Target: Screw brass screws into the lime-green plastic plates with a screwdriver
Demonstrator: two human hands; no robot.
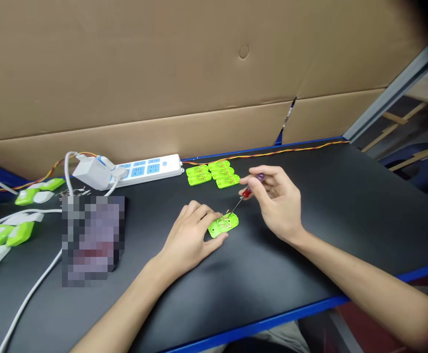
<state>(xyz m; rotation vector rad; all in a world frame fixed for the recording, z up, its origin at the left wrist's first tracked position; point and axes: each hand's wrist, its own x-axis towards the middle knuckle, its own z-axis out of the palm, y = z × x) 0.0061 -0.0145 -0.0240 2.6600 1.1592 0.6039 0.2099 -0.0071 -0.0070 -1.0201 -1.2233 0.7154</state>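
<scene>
On the black table top lies a bright green plastic shell point(222, 226) with small metal parts inside. My left hand point(190, 230) rests beside it, its thumb and fingers closed on the shell's left end and edges. In my right hand point(278, 203) is a screwdriver point(251, 186) with a red and purple handle, gripped between thumb and fingers. Its thin shaft slants down to the left, and the tip meets the shell near its upper edge. Whether the tip sits on a screw is too small to tell.
Several similar green shells point(219, 172) lie in a group behind my hands. A white power strip point(144, 169) with plugs stands at the back left. More green and white pieces point(6, 233), white cables point(33, 296) and a blurred-out object point(94, 240) occupy the left side. Cardboard point(184, 73) walls the back.
</scene>
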